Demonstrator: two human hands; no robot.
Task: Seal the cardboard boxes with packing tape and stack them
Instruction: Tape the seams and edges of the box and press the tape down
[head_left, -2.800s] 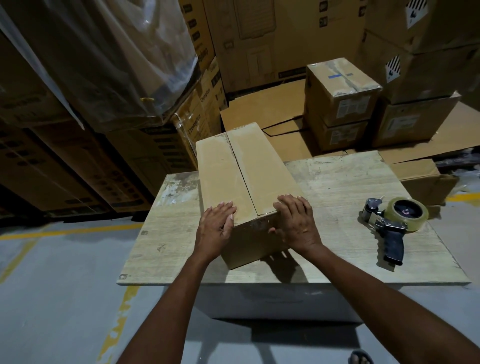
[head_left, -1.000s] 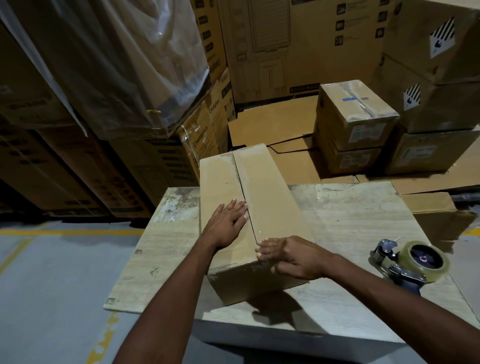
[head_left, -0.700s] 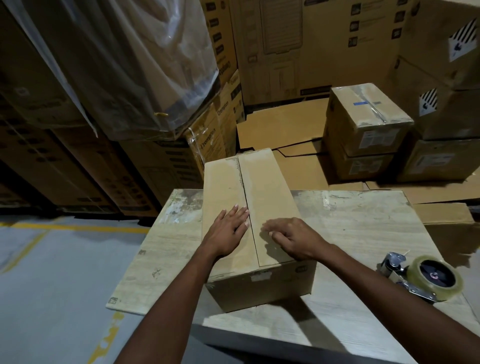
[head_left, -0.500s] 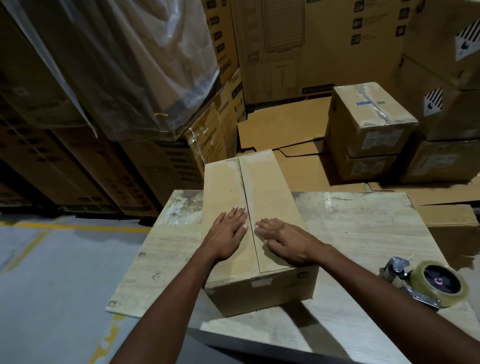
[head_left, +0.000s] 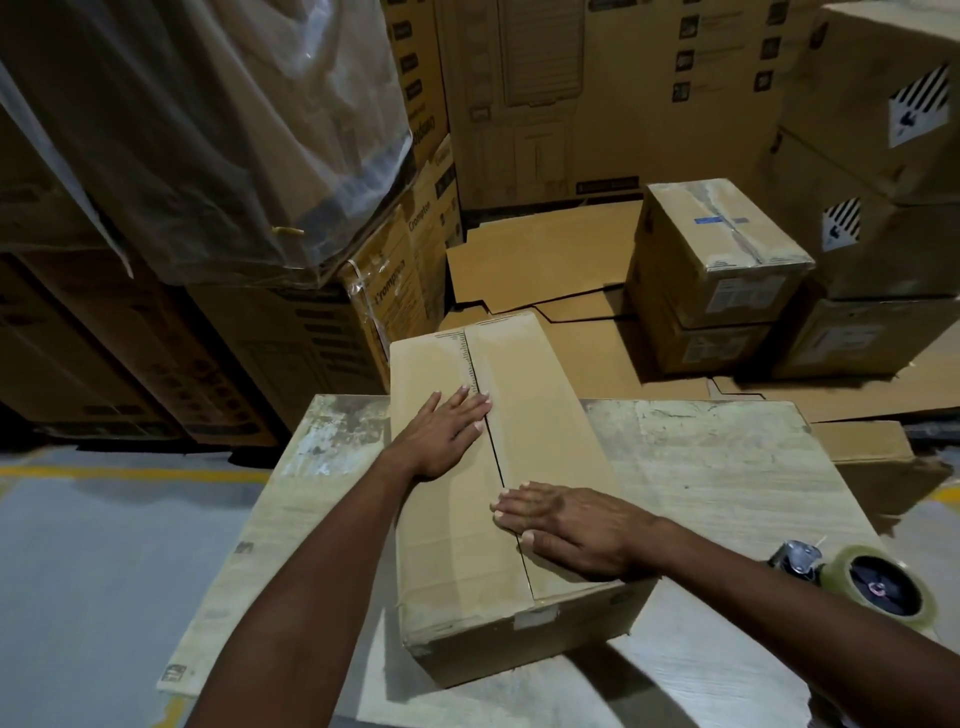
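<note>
On the near right corner of the pale wood-grain counter (head_left: 727, 467), a metal tape dispenser loaded with a clear tape roll (head_left: 878, 592) is lying on its side, partly cut off by the right forearm. Left of it, the right hand (head_left: 571, 530) is pressing flat on the near end of a long brown cardboard box (head_left: 540, 415), fingers straight, fingertips reaching across the centre seam. A bit farther along, the left hand (head_left: 441, 436) is lying flat on the left flap, fingers straight, tips touching the seam. Both hands are holding nothing, just pushing the closed flaps down. The box is sitting lengthwise on the counter, its far end overhanging the back edge, seam showing as a dark line. Beyond the counter, flattened brown cardboard sheets (head_left: 535, 260) are lying on the floor. Two small taped cartons (head_left: 722, 244) are standing stacked to the right. Plastic-wrapped cartons (head_left: 208, 130) are looming at far left.
</note>
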